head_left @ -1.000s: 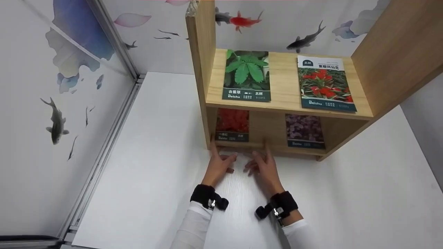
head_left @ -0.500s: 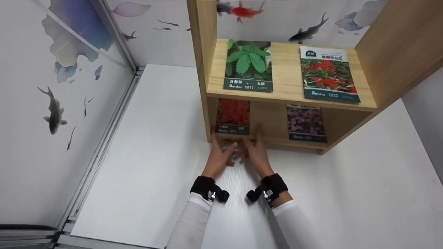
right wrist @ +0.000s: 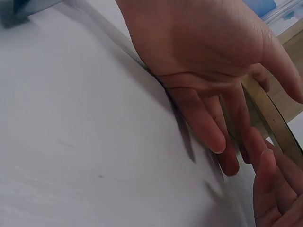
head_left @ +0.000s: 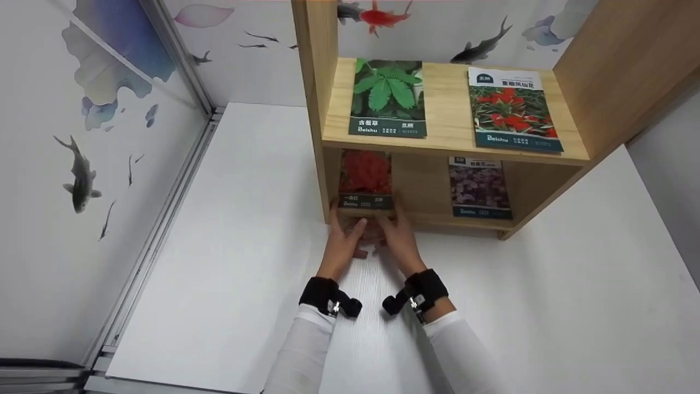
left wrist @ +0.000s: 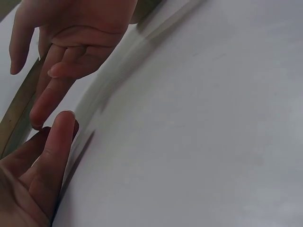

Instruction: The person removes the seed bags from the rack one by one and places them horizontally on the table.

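Both hands at the near edge of the shelf (head_left: 447, 112), fingers loosely extended, gripping nothing I can see: my left hand (head_left: 342, 242), my right hand (head_left: 401, 243) just beside it. Red packet (head_left: 365, 174) lies between my index fingers, lower board, left; contact unclear. Purple packet (head_left: 479, 189): same board, right. Leaf packet (head_left: 388, 98), red-and-green packet (head_left: 513, 110): upper board, left and right. Beneath all, white table (head_left: 240, 241).

Shelf (head_left: 445, 98) grained wood; packets (head_left: 387, 93) smooth; tabletop (head_left: 229, 219) faintly glossy.

A red fish (head_left: 383, 18) and a pink petal (head_left: 204, 16) decorate the pale back wall (head_left: 257, 76).
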Action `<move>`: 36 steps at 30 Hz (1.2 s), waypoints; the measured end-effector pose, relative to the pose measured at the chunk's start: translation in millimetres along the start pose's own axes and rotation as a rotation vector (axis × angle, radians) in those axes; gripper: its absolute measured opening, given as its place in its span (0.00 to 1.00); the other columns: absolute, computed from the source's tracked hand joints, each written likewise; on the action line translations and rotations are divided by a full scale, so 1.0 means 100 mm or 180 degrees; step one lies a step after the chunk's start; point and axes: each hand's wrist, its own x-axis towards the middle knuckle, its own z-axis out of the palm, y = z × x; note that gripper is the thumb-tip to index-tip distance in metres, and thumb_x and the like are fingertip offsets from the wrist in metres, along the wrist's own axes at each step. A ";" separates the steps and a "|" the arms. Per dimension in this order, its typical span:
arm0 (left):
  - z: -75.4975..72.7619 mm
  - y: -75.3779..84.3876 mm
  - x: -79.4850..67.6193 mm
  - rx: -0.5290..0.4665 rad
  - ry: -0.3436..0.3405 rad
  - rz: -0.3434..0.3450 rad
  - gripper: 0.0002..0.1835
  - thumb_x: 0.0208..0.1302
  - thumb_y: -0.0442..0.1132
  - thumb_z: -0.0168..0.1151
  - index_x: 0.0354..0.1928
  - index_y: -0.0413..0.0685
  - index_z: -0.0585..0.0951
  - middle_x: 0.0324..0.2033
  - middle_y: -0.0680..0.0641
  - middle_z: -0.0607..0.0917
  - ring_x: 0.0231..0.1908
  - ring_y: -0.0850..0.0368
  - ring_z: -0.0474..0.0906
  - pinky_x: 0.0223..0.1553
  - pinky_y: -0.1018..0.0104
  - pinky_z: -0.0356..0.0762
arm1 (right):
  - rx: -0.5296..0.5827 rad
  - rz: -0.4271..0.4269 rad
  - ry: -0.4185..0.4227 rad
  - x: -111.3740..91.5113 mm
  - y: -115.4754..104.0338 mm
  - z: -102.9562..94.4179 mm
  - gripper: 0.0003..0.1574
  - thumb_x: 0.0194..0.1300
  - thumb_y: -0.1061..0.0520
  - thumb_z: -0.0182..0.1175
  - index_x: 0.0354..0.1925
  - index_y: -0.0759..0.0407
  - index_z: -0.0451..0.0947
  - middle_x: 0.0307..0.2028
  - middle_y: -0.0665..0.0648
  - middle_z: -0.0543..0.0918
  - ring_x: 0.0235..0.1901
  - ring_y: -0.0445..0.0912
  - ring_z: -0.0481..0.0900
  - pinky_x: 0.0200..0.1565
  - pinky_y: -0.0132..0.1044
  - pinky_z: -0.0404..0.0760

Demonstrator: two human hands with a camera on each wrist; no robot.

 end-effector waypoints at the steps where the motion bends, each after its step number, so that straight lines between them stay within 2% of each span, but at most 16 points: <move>1: 0.01 0.00 -0.01 -0.0009 0.0004 0.0024 0.45 0.59 0.52 0.56 0.68 0.68 0.36 0.61 0.39 0.60 0.34 0.39 0.78 0.25 0.46 0.76 | -0.0016 -0.0017 0.0018 -0.01 0.00 0.00 0.44 0.65 0.45 0.49 0.69 0.41 0.35 0.55 0.64 0.68 0.32 0.68 0.75 0.29 0.59 0.73; 4: 0.04 0.01 -0.02 0.0012 0.0034 0.0104 0.43 0.62 0.51 0.54 0.68 0.67 0.36 0.64 0.40 0.55 0.38 0.39 0.77 0.24 0.45 0.75 | 0.0026 -0.0095 -0.0024 -0.02 -0.01 -0.01 0.43 0.66 0.46 0.49 0.69 0.43 0.37 0.46 0.68 0.74 0.33 0.68 0.75 0.29 0.61 0.73; 9: 0.03 0.01 0.00 -0.0055 0.0016 0.0107 0.41 0.63 0.51 0.52 0.68 0.67 0.37 0.62 0.40 0.60 0.50 0.44 0.72 0.25 0.45 0.75 | 0.0134 -0.0282 -0.0064 -0.01 -0.01 0.00 0.39 0.68 0.50 0.46 0.70 0.47 0.38 0.39 0.75 0.77 0.32 0.69 0.76 0.28 0.62 0.72; 16: 0.02 0.01 -0.01 -0.0147 0.0033 0.0116 0.40 0.64 0.50 0.51 0.68 0.67 0.38 0.66 0.42 0.52 0.56 0.46 0.65 0.28 0.46 0.76 | 0.0161 -0.0385 0.0298 0.00 0.02 0.09 0.34 0.67 0.50 0.47 0.68 0.51 0.50 0.38 0.68 0.78 0.32 0.67 0.77 0.30 0.58 0.74; 20: 0.02 0.00 -0.02 -0.0228 0.0029 0.0173 0.39 0.64 0.49 0.51 0.68 0.68 0.39 0.65 0.41 0.54 0.52 0.42 0.69 0.29 0.45 0.75 | 0.0174 -0.0405 0.0555 0.08 0.14 0.10 0.35 0.66 0.45 0.48 0.67 0.48 0.51 0.37 0.61 0.79 0.30 0.63 0.77 0.29 0.52 0.76; 23: 0.01 -0.01 -0.04 -0.0300 0.0010 0.0230 0.38 0.64 0.48 0.51 0.68 0.67 0.41 0.62 0.40 0.59 0.49 0.40 0.71 0.29 0.44 0.75 | 0.0242 -0.0504 0.0664 0.12 0.25 0.10 0.32 0.66 0.45 0.47 0.66 0.48 0.56 0.33 0.63 0.80 0.28 0.61 0.78 0.27 0.50 0.77; 26: 0.01 -0.01 -0.03 -0.0350 -0.0027 0.0298 0.37 0.65 0.47 0.51 0.69 0.66 0.42 0.61 0.40 0.61 0.48 0.40 0.72 0.29 0.44 0.75 | 0.0513 -0.0603 0.0743 0.14 0.29 0.13 0.25 0.67 0.48 0.46 0.61 0.51 0.64 0.30 0.65 0.81 0.27 0.62 0.79 0.28 0.54 0.76; 30: 0.00 -0.01 -0.02 -0.0406 -0.0059 0.0382 0.36 0.65 0.45 0.50 0.69 0.66 0.42 0.58 0.40 0.65 0.44 0.35 0.73 0.29 0.42 0.74 | 0.0858 -0.0627 0.0817 0.15 0.26 0.16 0.22 0.68 0.53 0.47 0.58 0.55 0.68 0.29 0.66 0.81 0.28 0.65 0.78 0.28 0.58 0.74; 32: 0.00 -0.02 -0.02 -0.0402 -0.0048 0.0371 0.36 0.65 0.44 0.50 0.69 0.66 0.43 0.58 0.41 0.65 0.41 0.32 0.73 0.29 0.41 0.73 | 0.0906 -0.0590 0.0810 0.11 0.21 0.17 0.22 0.68 0.55 0.47 0.59 0.58 0.67 0.29 0.67 0.81 0.29 0.65 0.78 0.30 0.58 0.74; 36: -0.01 -0.10 0.02 -0.0444 0.0021 0.0384 0.35 0.65 0.44 0.50 0.68 0.70 0.45 0.58 0.42 0.67 0.41 0.34 0.74 0.29 0.44 0.75 | 0.0895 -0.0605 0.0732 0.04 0.11 0.18 0.24 0.68 0.58 0.46 0.60 0.64 0.64 0.32 0.71 0.80 0.32 0.66 0.78 0.34 0.57 0.74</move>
